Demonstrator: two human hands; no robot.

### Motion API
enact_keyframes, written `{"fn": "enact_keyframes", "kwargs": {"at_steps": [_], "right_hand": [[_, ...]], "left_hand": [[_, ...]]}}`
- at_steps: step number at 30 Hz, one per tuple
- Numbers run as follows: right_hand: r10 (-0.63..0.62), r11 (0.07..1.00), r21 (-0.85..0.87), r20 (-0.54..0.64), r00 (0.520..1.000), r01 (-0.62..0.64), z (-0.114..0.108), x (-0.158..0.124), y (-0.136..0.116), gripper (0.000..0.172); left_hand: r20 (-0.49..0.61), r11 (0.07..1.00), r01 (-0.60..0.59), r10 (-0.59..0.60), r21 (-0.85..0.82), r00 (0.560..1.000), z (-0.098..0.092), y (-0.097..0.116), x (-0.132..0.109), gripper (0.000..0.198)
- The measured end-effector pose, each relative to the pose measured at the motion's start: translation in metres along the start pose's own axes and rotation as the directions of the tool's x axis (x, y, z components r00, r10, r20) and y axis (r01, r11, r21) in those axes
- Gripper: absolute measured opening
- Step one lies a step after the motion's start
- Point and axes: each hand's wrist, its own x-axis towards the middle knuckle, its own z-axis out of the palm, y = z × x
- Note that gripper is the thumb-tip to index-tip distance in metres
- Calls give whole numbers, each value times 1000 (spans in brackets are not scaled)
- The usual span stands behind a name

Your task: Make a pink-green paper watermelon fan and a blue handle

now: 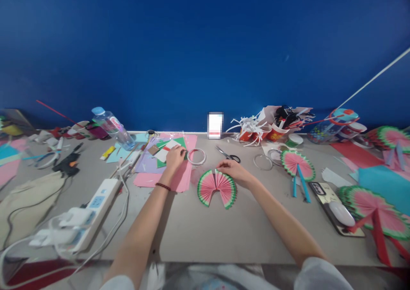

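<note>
Fingertips of a person's right hand [233,170] meet the upper rim of a pleated pink-and-green paper fan [224,183] lying spread on a grey desk [192,238], about midway between its far and near edges; whether they are clamped on the paper cannot be told from this angle. The fan forms an almost full round, its wide gap facing the near edge. The left hand [174,158], a beaded bracelet [163,186] at the wrist, bends over layered sheets of colored paper [147,180] toward the far edge, its fingers curled, though what they grip, if anything, is hidden. A white ring [204,157] lies just beside that hand, with dark-handled scissors [224,153] beyond the fan. Toward the desk's right end is a fan with blue sticks [296,162], and near the right corner of the near edge one with red sticks [376,204], beside a phone [320,196] bearing a white mouse [341,213]. Red paper cups [278,134] line the far edge to the right; a blue-capped bottle [113,127] is along it to the left, and a white power strip [101,200] lies toward the near edge.
</note>
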Motion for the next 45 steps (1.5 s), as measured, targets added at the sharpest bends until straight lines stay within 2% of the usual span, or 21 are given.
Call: {"fn": "enact_keyframes", "kwargs": {"at_steps": [10, 12, 15, 18, 20, 23, 25, 28, 31, 33, 36, 41, 45], "right_hand": [[-5, 1000, 4, 4, 1000, 5, 0, 2, 3, 26], [-4, 1000, 9, 3, 1000, 4, 0, 1, 2, 26], [5, 999, 34, -2, 1000, -5, 0, 1, 1, 27], [34, 996, 86, 2, 999, -34, 0, 2, 0, 27], [37, 993, 108, 6, 999, -37, -1, 3, 0, 27], [5, 993, 119, -5, 1000, -5, -2, 3, -3, 28], [-11, 991, 130, -9, 1000, 12, -3, 3, -5, 29], [-32, 989, 142, 0, 999, 31, -3, 2, -7, 29], [-48, 990, 135, 1, 999, 47, -3, 2, -8, 29], [-47, 990, 129, -9, 999, 48, -3, 3, -8, 29], [-40, 991, 124, -28, 999, 43, -2, 3, -9, 29], [-23, 989, 148, -34, 999, 28, -1, 1, -12, 28], [-11, 985, 169, -28, 1000, 16, -1, 0, -13, 28]], "left_hand": [[34, 1000, -5, 5, -7, 999, -3, 1, -3, 23], [42, 998, 18, -16, -58, 999, -6, 1, -3, 21], [64, 972, 57, -44, -229, 997, -17, 9, -2, 18], [50, 882, -1, 27, -472, 998, -38, 32, -3, 16], [127, 781, -20, 126, -624, 984, -53, 54, -7, 18], [241, 641, 49, 215, -766, 946, -68, 85, -16, 18], [310, 567, 125, 244, -815, 919, -70, 99, -21, 18], [332, 541, 147, 261, -828, 906, -63, 107, -26, 15], [319, 540, 143, 248, -829, 915, -55, 106, -27, 11], [326, 547, 150, 240, -824, 914, -52, 104, -28, 16], [331, 572, 139, 247, -809, 911, -51, 104, -29, 22], [298, 603, 105, 229, -791, 926, -53, 109, -30, 14], [310, 582, 165, 159, -796, 937, -53, 110, -29, 11]]}}
